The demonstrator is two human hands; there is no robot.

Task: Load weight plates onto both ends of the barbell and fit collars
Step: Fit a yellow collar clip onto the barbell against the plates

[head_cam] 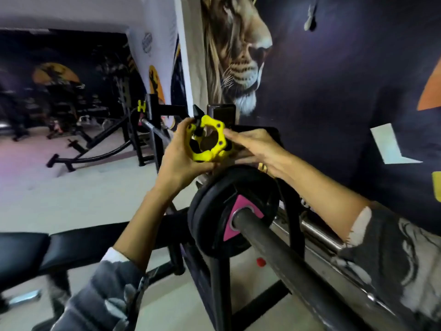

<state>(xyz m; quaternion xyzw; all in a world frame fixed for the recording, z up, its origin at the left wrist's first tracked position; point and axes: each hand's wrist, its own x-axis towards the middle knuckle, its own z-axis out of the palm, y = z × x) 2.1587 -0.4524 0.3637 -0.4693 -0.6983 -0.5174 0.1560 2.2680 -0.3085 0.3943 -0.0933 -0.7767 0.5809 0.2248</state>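
text: none legible | round logo on white banner point(147, 43) — blurred, unreadable

Gym, weight room. Evidence: loaded barbell point(281, 256) with black weight plates point(229, 211) at 5 o'clock; padded bench point(59, 249) at 8 o'clock; black steel exercise frames point(95, 144) at 10 o'clock; lion mural point(238, 56) on dark wall at 12 o'clock.
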